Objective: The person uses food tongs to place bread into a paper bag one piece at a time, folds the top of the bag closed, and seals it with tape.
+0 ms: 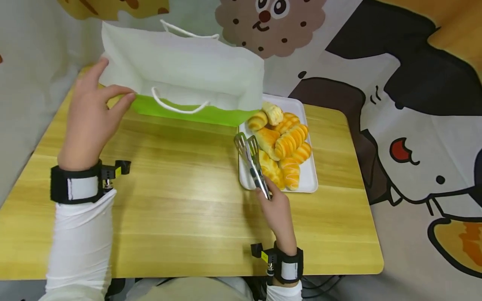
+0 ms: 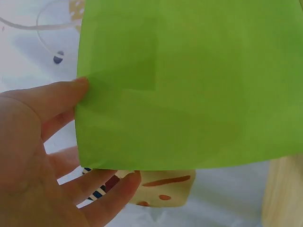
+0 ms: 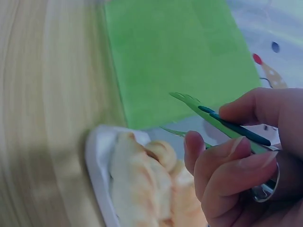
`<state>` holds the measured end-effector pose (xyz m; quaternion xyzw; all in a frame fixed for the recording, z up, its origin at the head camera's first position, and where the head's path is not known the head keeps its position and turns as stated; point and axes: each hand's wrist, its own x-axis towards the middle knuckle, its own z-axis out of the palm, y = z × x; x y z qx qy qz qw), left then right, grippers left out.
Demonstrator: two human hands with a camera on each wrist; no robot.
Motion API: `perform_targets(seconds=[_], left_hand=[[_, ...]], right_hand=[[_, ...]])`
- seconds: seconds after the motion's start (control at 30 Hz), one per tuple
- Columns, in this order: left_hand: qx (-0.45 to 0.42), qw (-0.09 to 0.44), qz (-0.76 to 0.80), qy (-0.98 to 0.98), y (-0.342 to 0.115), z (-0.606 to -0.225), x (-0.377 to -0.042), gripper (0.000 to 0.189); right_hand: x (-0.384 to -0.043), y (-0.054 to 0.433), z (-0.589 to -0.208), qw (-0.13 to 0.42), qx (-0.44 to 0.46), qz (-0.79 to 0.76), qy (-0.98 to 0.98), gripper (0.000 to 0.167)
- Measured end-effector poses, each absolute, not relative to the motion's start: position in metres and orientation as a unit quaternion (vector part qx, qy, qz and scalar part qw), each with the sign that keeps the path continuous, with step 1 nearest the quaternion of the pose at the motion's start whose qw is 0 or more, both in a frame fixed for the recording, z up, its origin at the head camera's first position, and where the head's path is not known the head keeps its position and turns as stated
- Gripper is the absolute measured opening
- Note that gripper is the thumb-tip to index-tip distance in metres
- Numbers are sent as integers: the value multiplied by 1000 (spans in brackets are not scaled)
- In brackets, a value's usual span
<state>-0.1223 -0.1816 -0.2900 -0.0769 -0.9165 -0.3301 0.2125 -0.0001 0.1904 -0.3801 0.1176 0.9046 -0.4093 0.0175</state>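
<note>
A green paper bag [image 1: 188, 117] with a white inside and white rope handles stands with its mouth open toward the head camera. At its left edge, my left hand [image 1: 90, 113] pinches the paper between thumb and fingers; the left wrist view shows the bag's green side [image 2: 189, 94] beside that hand. My right hand [image 1: 276, 207] grips metal tongs [image 1: 253, 161], their arms apart with nothing visible between them. The tongs' tips hover over the left side of a white tray [image 1: 311, 184] of bread rolls [image 1: 291, 140], just in front of the bag's right corner.
The wooden table [image 1: 180, 209] extends left and in front of the tray. Behind it hangs a cloth [image 1: 406, 167] printed with cartoon figures. The bag's right end overlaps the tray's far left corner.
</note>
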Motion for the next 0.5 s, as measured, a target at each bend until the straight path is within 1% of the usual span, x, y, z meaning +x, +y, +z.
perform_targets(seconds=[0.17, 0.27, 0.5], left_hand=[[-39, 225, -357, -906, -178, -297, -113, 26], [-25, 233, -363, -902, -175, -300, -110, 26], [-14, 244, -369, -897, -164, -302, -109, 25]], right_hand=[[15, 206, -373, 9, 138, -382, 914, 43], [24, 215, -369, 2, 152, -380, 912, 45], [39, 237, -359, -13, 192, -351, 916, 48]])
